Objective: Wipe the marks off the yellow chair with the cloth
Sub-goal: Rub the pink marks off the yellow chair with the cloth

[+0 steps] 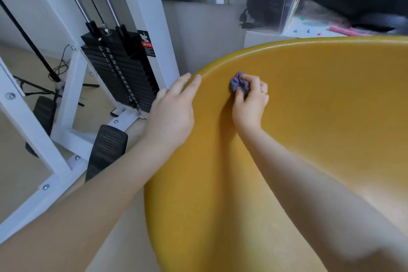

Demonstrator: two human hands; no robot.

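Note:
The yellow chair (320, 106) fills the right half of the view, its curved shell facing me. A small bunched purple cloth (238, 83) is pressed against the inner surface just below the rim. My right hand (250, 100) is shut on the cloth, a ring on one finger. My left hand (174, 106) rests over the chair's left rim, fingers draped along the edge. No marks are visible on the yellow surface around the cloth.
A white weight machine frame (152, 17) with a black weight stack (123, 68) stands close on the left, with black foot pedals (108, 148) on the floor. Behind the chair sits a clear storage box (271, 0) on a white surface, with dark bags to its right.

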